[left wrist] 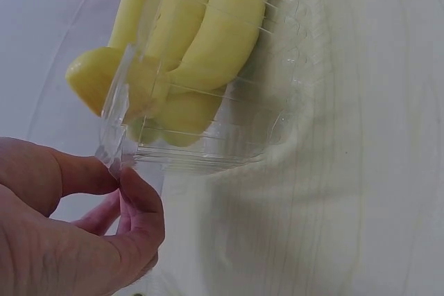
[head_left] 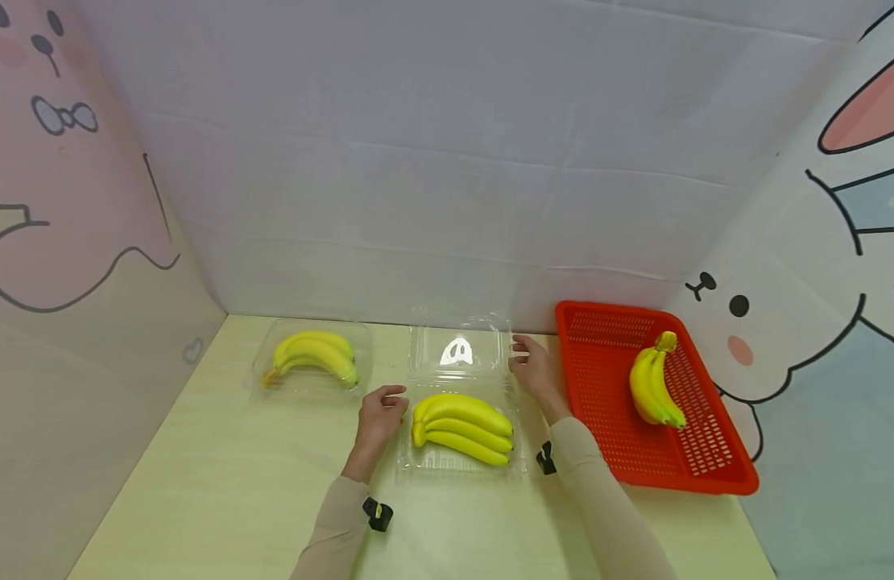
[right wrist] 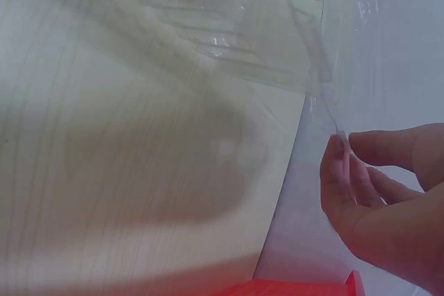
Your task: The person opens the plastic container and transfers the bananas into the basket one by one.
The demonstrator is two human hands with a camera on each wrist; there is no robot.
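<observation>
On the near part of the table (head_left: 251, 483) sits a clear box (head_left: 432, 462), in the middle, with its lid tipped back on the far side. Three yellow bananas (head_left: 461, 428) lie in it side by side, like one bunch. The left hand (head_left: 380, 420) has its thumb and finger pinched on the thin left edge of the box. A bit farther off, the right hand (head_left: 536, 374) pinches the right edge of the lid (head_left: 483, 354). The two hands are apart, one on each side. The box looks very light and thin, so it may bend, slide about or even crack if someone squeezes hard. The folded rims look like the strongest part, so they seem the best place to hold, with soft fingertips. The lid looks bendy too, so a hand on each side would stop it twisting. The bananas look smooth and maybe a bit slippery, and they likely weigh more than the box; the thick stem end seems good to grab. Off to the right is a red basket (head_left: 679, 486) with another bunch (head_left: 651, 385) in it. Far to the left is a second box (head_left: 364, 362) with more bananas (head_left: 312, 353). Behind everything hangs a pale wall (head_left: 389, 177).
</observation>
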